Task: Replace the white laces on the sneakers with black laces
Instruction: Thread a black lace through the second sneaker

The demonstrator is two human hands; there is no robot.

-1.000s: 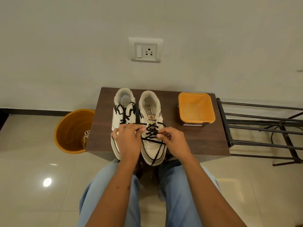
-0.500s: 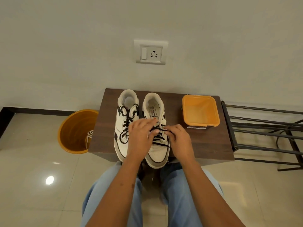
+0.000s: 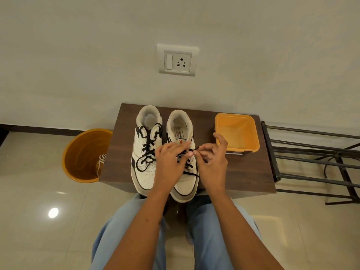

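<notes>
Two white sneakers stand side by side on a small dark wooden table (image 3: 116, 156), toes toward me. The left sneaker (image 3: 145, 172) carries a black lace tied in a bow. The right sneaker (image 3: 184, 190) has a black lace (image 3: 190, 173) crossed through its eyelets. My left hand (image 3: 170, 165) lies over the middle of the right sneaker and pinches the lace near the tongue. My right hand (image 3: 212, 164) pinches a lace end at the same spot, its index finger raised. The upper eyelets are hidden by my fingers.
An orange plastic container (image 3: 236, 132) sits on the table's right side. An orange bucket (image 3: 83, 154) on the floor to the left holds a white lace (image 3: 100, 162). A black metal rack (image 3: 311, 162) stands to the right. A wall socket (image 3: 177, 60) is above.
Both hands have moved up the right sneaker from its middle eyelets toward the tongue, pulling the lace ends together there. The view has tilted slightly.
</notes>
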